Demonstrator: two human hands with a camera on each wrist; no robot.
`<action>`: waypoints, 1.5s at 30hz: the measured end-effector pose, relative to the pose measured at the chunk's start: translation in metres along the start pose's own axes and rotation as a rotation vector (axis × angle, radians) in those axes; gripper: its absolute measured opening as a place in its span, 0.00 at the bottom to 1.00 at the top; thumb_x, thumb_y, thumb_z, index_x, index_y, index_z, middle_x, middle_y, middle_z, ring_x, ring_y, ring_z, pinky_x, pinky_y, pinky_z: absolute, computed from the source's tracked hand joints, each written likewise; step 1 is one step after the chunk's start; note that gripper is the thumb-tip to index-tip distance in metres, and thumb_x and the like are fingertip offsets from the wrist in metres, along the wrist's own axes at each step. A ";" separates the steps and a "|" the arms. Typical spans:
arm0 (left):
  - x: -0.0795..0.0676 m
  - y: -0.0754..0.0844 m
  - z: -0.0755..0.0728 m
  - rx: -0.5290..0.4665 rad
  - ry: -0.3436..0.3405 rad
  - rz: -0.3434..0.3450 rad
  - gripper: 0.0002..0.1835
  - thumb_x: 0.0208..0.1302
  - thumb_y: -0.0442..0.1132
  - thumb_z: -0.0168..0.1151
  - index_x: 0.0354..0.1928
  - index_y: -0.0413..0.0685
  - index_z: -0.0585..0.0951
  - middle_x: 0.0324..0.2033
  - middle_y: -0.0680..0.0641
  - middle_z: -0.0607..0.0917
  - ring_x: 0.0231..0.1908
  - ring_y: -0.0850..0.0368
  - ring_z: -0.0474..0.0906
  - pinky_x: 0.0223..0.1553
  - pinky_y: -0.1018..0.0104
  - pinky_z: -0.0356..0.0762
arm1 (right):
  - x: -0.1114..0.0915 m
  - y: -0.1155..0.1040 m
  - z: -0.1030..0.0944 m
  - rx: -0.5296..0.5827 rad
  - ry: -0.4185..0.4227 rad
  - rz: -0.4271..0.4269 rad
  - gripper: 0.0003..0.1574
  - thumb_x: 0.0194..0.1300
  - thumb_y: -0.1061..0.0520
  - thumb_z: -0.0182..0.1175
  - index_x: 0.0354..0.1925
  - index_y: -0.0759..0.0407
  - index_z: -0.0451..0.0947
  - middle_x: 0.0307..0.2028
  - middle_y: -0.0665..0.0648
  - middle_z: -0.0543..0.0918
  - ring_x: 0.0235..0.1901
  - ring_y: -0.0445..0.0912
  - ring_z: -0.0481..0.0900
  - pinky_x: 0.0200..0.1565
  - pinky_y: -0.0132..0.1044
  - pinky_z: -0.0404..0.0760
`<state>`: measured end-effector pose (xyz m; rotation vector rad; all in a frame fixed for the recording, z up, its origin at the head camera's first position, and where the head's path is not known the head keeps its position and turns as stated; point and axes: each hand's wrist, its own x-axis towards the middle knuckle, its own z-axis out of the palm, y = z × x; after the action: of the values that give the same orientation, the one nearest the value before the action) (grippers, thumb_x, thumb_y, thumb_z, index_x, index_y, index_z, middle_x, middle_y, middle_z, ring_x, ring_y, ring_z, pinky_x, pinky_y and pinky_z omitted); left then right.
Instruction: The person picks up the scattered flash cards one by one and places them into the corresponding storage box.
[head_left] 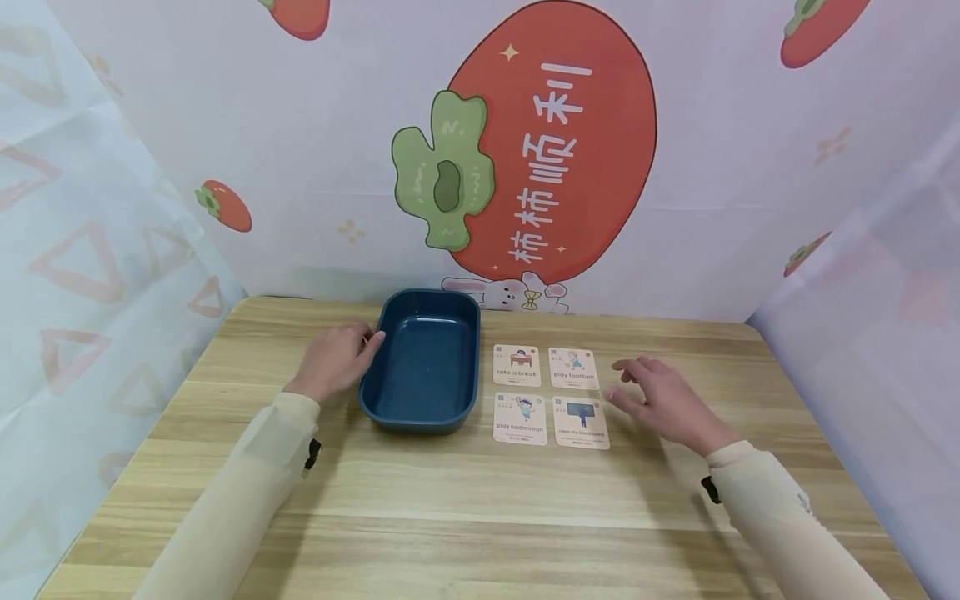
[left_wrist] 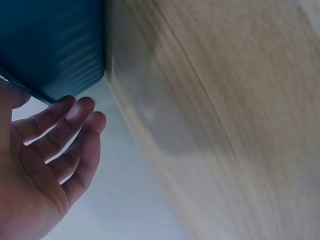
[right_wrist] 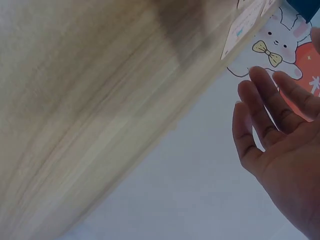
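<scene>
A dark blue rectangular tray [head_left: 427,423] with rounded corners stands on the table. My left hand [head_left: 335,357] is at its left rim, the thumb over the edge and the fingers on the outer side, as the left wrist view shows of the hand [left_wrist: 55,150]. Right of the tray lie picture cards in two rows: "take a break" [head_left: 517,367], "play football" [head_left: 573,369], "play badminton" [head_left: 521,419] and "clean the blackboard" [head_left: 582,423]. Just right of the cards hovers my right hand [head_left: 667,404], fingers loosely bent and holding nothing; the right wrist view shows its palm [right_wrist: 290,160].
The wood-grain table [head_left: 450,525] meets a white backdrop [head_left: 315,150] printed with a large red persimmon [head_left: 607,167] and a rabbit. Patterned cloth walls [head_left: 90,250] stand at the left and right sides.
</scene>
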<state>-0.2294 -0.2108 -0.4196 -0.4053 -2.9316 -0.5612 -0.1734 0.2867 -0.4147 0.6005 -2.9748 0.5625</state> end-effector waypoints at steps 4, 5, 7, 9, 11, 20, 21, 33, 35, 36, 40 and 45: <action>-0.001 0.000 0.001 -0.004 -0.001 0.006 0.21 0.80 0.49 0.49 0.36 0.41 0.81 0.22 0.48 0.78 0.22 0.52 0.74 0.24 0.57 0.70 | -0.003 -0.001 0.006 0.012 -0.048 0.015 0.34 0.66 0.44 0.69 0.60 0.65 0.76 0.45 0.61 0.82 0.44 0.56 0.79 0.48 0.55 0.77; -0.001 0.000 0.002 -0.005 -0.005 0.006 0.20 0.80 0.49 0.49 0.36 0.41 0.80 0.22 0.48 0.78 0.21 0.52 0.73 0.23 0.58 0.70 | -0.004 -0.001 0.007 0.017 -0.055 0.012 0.35 0.65 0.44 0.70 0.59 0.65 0.76 0.45 0.60 0.82 0.44 0.56 0.78 0.48 0.55 0.77; -0.001 0.001 0.002 -0.010 -0.014 0.006 0.20 0.80 0.48 0.49 0.36 0.41 0.80 0.21 0.48 0.77 0.21 0.52 0.73 0.23 0.58 0.69 | -0.005 -0.001 0.010 0.026 -0.072 0.011 0.37 0.62 0.42 0.72 0.59 0.64 0.76 0.45 0.59 0.81 0.44 0.55 0.78 0.49 0.56 0.76; -0.001 0.001 0.003 -0.010 -0.021 0.003 0.19 0.80 0.48 0.48 0.36 0.42 0.79 0.21 0.48 0.77 0.21 0.52 0.72 0.23 0.58 0.69 | -0.006 -0.001 0.013 0.028 -0.092 0.015 0.41 0.59 0.39 0.74 0.59 0.63 0.77 0.46 0.58 0.81 0.46 0.54 0.78 0.50 0.56 0.76; -0.002 0.001 0.004 -0.017 -0.023 0.002 0.19 0.80 0.48 0.48 0.36 0.42 0.79 0.22 0.48 0.76 0.21 0.52 0.72 0.23 0.59 0.69 | -0.007 0.000 0.016 0.021 -0.112 0.015 0.44 0.55 0.36 0.75 0.60 0.62 0.77 0.47 0.57 0.81 0.47 0.54 0.78 0.51 0.57 0.76; -0.002 0.002 0.005 -0.012 0.011 0.019 0.18 0.80 0.45 0.49 0.30 0.45 0.77 0.19 0.49 0.73 0.19 0.54 0.70 0.21 0.60 0.66 | -0.010 0.003 0.026 -0.006 -0.144 -0.042 0.59 0.42 0.21 0.74 0.59 0.59 0.78 0.48 0.56 0.78 0.45 0.50 0.74 0.48 0.50 0.73; -0.002 0.002 0.005 -0.012 0.012 0.020 0.18 0.80 0.45 0.50 0.30 0.46 0.76 0.19 0.50 0.73 0.19 0.54 0.70 0.21 0.60 0.66 | -0.010 0.002 0.026 -0.004 -0.144 -0.050 0.59 0.42 0.21 0.74 0.59 0.59 0.78 0.48 0.56 0.77 0.45 0.50 0.73 0.47 0.50 0.73; -0.002 0.002 0.007 -0.006 0.002 0.009 0.18 0.79 0.46 0.49 0.29 0.47 0.76 0.19 0.50 0.74 0.19 0.54 0.70 0.22 0.59 0.66 | -0.008 -0.002 0.025 -0.010 -0.169 -0.049 0.56 0.41 0.27 0.78 0.59 0.59 0.79 0.48 0.56 0.75 0.45 0.49 0.71 0.47 0.48 0.70; -0.002 0.002 0.007 -0.007 0.001 0.008 0.18 0.79 0.46 0.49 0.29 0.47 0.76 0.19 0.50 0.73 0.19 0.54 0.70 0.22 0.59 0.67 | -0.007 -0.002 0.025 -0.012 -0.176 -0.047 0.56 0.41 0.26 0.78 0.58 0.60 0.79 0.48 0.56 0.75 0.45 0.50 0.71 0.47 0.48 0.70; -0.002 0.002 0.007 -0.008 0.001 0.009 0.18 0.79 0.46 0.49 0.29 0.47 0.76 0.19 0.50 0.73 0.19 0.54 0.70 0.22 0.59 0.66 | -0.006 -0.002 0.024 -0.014 -0.180 -0.046 0.56 0.41 0.26 0.78 0.58 0.60 0.79 0.48 0.57 0.75 0.44 0.50 0.71 0.46 0.48 0.70; -0.003 0.003 0.005 -0.014 0.001 0.009 0.18 0.80 0.45 0.49 0.29 0.47 0.76 0.18 0.50 0.73 0.19 0.54 0.70 0.21 0.60 0.66 | -0.005 -0.003 0.024 -0.021 -0.190 -0.038 0.56 0.41 0.27 0.79 0.58 0.60 0.79 0.48 0.57 0.75 0.43 0.50 0.70 0.45 0.46 0.70; -0.003 0.005 0.004 -0.024 -0.001 0.008 0.18 0.79 0.45 0.49 0.29 0.47 0.76 0.18 0.49 0.73 0.19 0.54 0.69 0.21 0.60 0.66 | -0.004 -0.004 0.024 -0.024 -0.192 -0.032 0.54 0.41 0.29 0.79 0.58 0.59 0.80 0.48 0.56 0.75 0.43 0.49 0.70 0.45 0.46 0.70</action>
<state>-0.2250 -0.2056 -0.4218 -0.4198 -2.9261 -0.5952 -0.1677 0.2763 -0.4360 0.7377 -3.1377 0.4923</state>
